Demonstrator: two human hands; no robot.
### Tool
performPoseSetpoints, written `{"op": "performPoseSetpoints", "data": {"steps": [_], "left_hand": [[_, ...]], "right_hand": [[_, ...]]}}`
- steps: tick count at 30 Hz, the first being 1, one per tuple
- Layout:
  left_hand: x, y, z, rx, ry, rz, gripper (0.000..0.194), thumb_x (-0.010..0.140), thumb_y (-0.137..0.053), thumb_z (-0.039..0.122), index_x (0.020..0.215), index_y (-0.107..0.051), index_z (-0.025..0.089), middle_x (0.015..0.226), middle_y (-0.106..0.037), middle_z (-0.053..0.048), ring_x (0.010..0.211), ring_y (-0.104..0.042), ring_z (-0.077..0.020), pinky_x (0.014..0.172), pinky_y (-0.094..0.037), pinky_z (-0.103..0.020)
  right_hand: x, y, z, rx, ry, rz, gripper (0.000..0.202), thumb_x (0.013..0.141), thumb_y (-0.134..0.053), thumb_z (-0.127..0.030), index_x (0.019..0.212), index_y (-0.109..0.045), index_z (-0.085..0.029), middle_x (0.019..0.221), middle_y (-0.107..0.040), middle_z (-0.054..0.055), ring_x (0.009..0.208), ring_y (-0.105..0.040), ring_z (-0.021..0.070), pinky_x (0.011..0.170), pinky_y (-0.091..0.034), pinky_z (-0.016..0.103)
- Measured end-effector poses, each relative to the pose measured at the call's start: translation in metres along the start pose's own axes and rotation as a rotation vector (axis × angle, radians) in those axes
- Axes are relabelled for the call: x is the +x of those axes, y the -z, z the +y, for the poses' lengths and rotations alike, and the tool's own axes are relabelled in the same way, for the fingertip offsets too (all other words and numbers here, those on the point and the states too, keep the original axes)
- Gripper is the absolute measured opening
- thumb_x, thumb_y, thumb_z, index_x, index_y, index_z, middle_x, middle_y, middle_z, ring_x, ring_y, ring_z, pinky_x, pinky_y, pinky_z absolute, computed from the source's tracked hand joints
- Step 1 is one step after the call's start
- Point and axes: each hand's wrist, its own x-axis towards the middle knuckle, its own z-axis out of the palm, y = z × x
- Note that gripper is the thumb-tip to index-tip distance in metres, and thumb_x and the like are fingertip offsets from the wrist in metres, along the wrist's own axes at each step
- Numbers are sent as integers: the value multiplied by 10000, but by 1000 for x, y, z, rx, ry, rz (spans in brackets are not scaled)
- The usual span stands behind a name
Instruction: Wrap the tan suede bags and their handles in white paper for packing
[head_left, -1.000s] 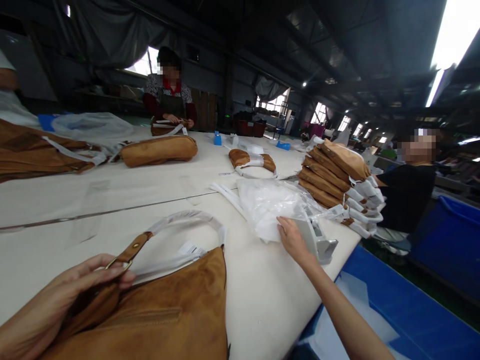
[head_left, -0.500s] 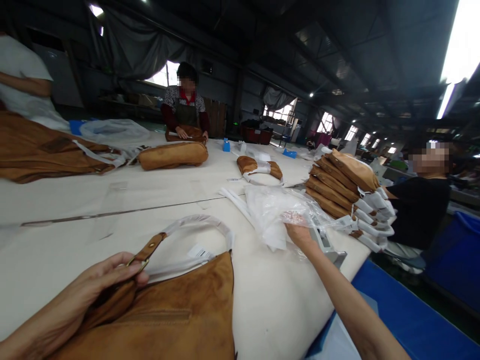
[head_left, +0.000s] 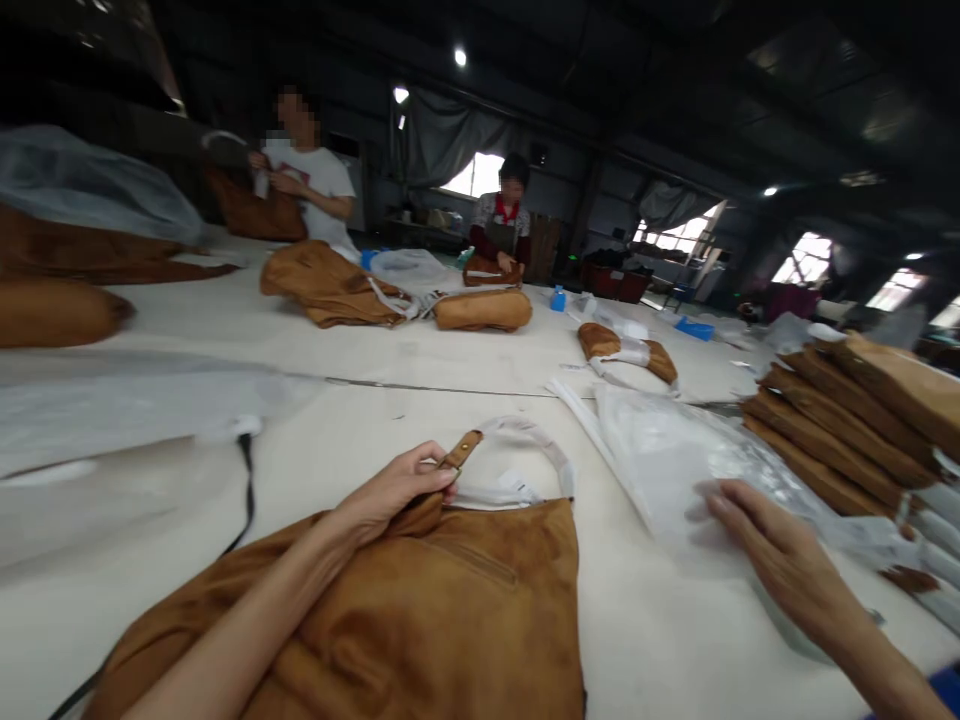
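A brown suede-like handbag (head_left: pixel 480 620) lies on the table in front of me, its strap wrapped in white film and a white tag (head_left: pixel 517 487) beside it. My left hand (head_left: pixel 412 485) is closed around the strap's base at the metal buckle. To the right, a clear plastic bag (head_left: pixel 660 450) rests on a layer of other plastic. My right hand (head_left: pixel 780 550) is at its near edge, and greyish fingertips show through the film, so the plastic appears pinched between the fingers. Motion blurs this hand somewhat.
Brown handbags (head_left: pixel 832 430) are stacked at the right. Another wrapped handbag (head_left: pixel 626 350) and a rolled one (head_left: pixel 480 310) lie farther back. Plastic sheeting (head_left: pixel 135 420) covers the left side, near a black strap (head_left: pixel 246 490). Two co-workers (head_left: pixel 307 180) stand across the table.
The view has swung left, bringing more bags, plastic and a second co-worker into sight. My right hand has come out from beneath the plastic toward its near edge. My left hand keeps its grip.
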Motion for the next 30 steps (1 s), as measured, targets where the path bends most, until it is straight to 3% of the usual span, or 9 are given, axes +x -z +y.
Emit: {"op": "performPoseSetpoints", "data": {"steps": [3, 8, 11, 13, 17, 21, 23, 27, 30], "left_hand": [[1, 2, -6, -40, -49, 22, 503, 608, -854, 491, 812, -505, 192, 719, -643, 19, 699, -605, -155, 665, -414, -236], [-2, 3, -10, -49, -72, 61, 495, 601, -853, 482, 809, -514, 188, 708, -578, 45, 632, -526, -120, 630, -371, -223], [-3, 4, -10, -31, -89, 58, 501, 592, -853, 490, 824, -531, 184, 687, -558, 52, 616, -476, -112, 599, -320, -211], [-3, 5, -11, -28, -100, 54, 502, 583, -856, 487, 823, -536, 183, 692, -552, 52, 636, -479, -117, 609, -318, -211], [2, 6, -15, -36, -109, 77, 478, 577, -851, 469, 783, -528, 182, 668, -545, 53, 625, -462, -114, 615, -307, -216], [8, 8, -21, -66, -134, 135, 448, 581, -833, 447, 776, -526, 185, 714, -590, 39, 677, -506, -128, 668, -343, -227], [9, 9, -23, -73, -149, 157, 432, 584, -821, 440, 775, -529, 186, 733, -605, 33, 699, -520, -134, 681, -353, -232], [10, 9, -26, -51, -174, 189, 410, 568, -794, 436, 733, -514, 187, 655, -577, 35, 633, -485, -130, 629, -323, -237], [13, 11, -31, -15, -200, 230, 390, 561, -766, 434, 713, -504, 189, 652, -568, 33, 622, -464, -128, 616, -310, -242]], "right_hand": [[14, -28, -41, 284, -91, -221, 394, 845, -565, -576, 915, -646, -197, 766, -647, 14, 677, -583, 172, 605, -453, 246], [57, -125, -94, 583, -184, -591, 317, 722, -657, -478, 708, -592, -169, 593, -520, -32, 534, -449, 109, 492, -319, 224], [78, -172, -113, 629, -171, -691, 275, 639, -715, -379, 579, -550, -168, 491, -450, -58, 459, -364, 80, 455, -228, 220], [86, -190, -124, 656, -152, -699, 293, 594, -762, -333, 524, -531, -167, 444, -409, -75, 431, -306, 62, 441, -177, 219], [89, -203, -139, 777, -153, -681, 323, 572, -818, -377, 574, -573, -166, 444, -450, -77, 419, -328, 63, 435, -201, 214], [71, -198, -138, 953, -185, -583, 420, 617, -795, -532, 722, -634, -159, 587, -586, -27, 517, -470, 93, 516, -368, 219], [54, -196, -134, 1095, -230, -596, 448, 681, -754, -570, 835, -665, -160, 724, -667, 20, 629, -576, 136, 617, -462, 259], [26, -207, -128, 1377, -298, -694, 413, 706, -804, -410, 1018, -700, -160, 916, -739, 81, 831, -683, 229, 778, -521, 344], [28, -233, -117, 1387, -284, -565, 339, 677, -801, -354, 943, -729, -156, 887, -756, 92, 860, -698, 276, 817, -532, 377]]}}
